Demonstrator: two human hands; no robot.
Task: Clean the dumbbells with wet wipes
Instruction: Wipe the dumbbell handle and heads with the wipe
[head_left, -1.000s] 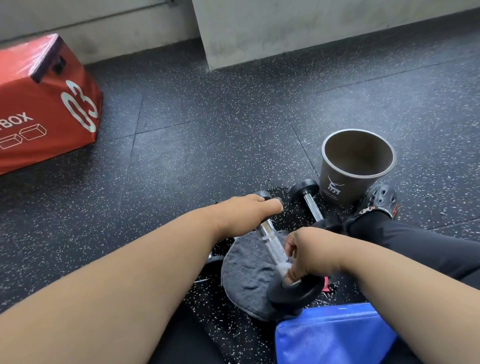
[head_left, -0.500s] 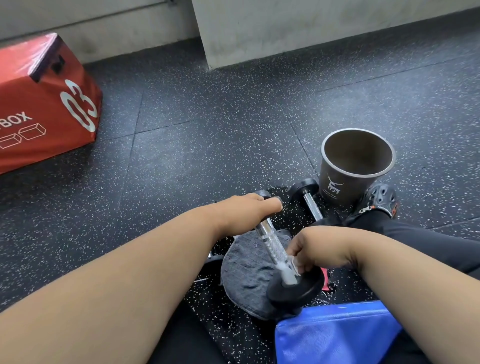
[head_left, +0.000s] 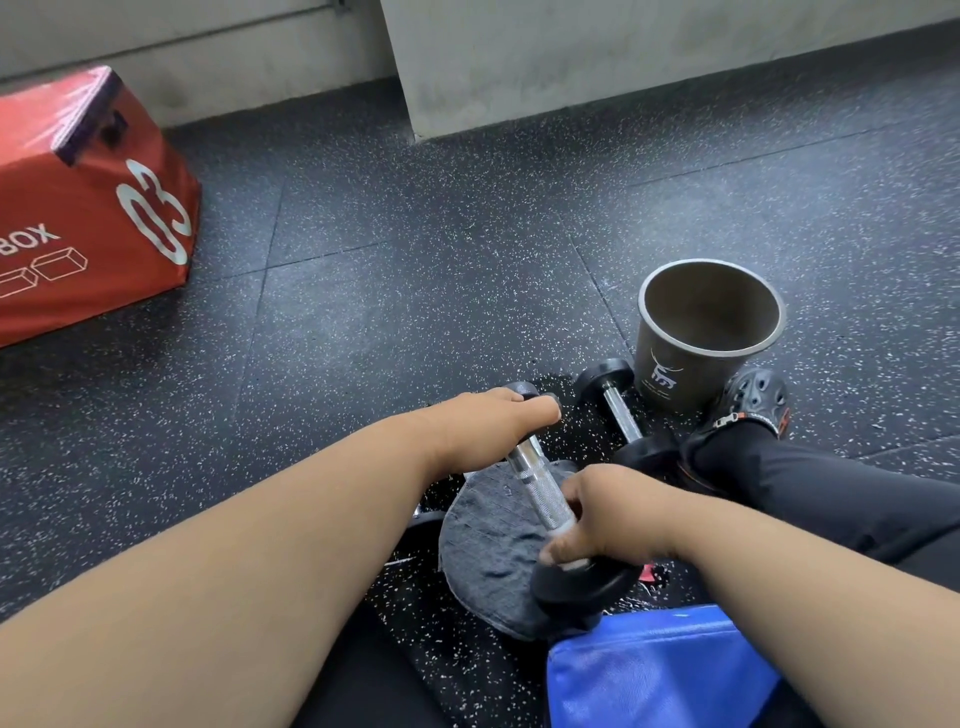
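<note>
The far head of a dumbbell (head_left: 540, 491) is gripped by the left hand (head_left: 483, 423), whose fingers are curled over it. The near end of the knurled chrome handle is held by the right hand (head_left: 608, 514), with a white wet wipe (head_left: 563, 530) pinched against the metal just above the near black head. The dumbbell is held tilted over a grey cloth (head_left: 493, 540) spread on the speckled black floor (head_left: 415, 291). A second dumbbell (head_left: 618, 405) lies on the floor just beyond the right hand, beside a dark bucket (head_left: 701, 358) that stands upright. A black perforated shoe (head_left: 753, 400) is seen touching the bucket's base. A blue pad (head_left: 660, 670) is at the lower edge, and a red box (head_left: 88, 208) marked 03 stands well apart at the far left.
</note>
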